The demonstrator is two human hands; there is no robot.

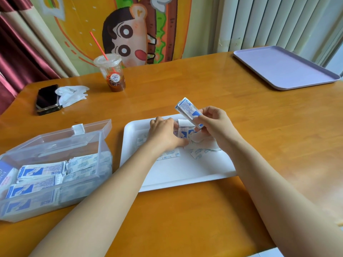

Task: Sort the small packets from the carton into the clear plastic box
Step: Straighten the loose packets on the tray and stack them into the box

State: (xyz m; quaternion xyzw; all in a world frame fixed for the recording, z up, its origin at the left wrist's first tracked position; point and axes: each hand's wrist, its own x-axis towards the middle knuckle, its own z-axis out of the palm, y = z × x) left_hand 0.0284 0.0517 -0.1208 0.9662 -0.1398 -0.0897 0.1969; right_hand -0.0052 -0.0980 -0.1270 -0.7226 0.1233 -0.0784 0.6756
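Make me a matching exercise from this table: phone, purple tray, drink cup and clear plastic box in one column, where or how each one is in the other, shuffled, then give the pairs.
Column one:
1. phone
2. purple tray
3. drink cup
4. clear plastic box

Column two:
A. lid up, packets inside
B. far right of the table
C. red straw in it
D. far left, lying flat

Pairs: 1-D, 2-B, 3-C, 4-A.
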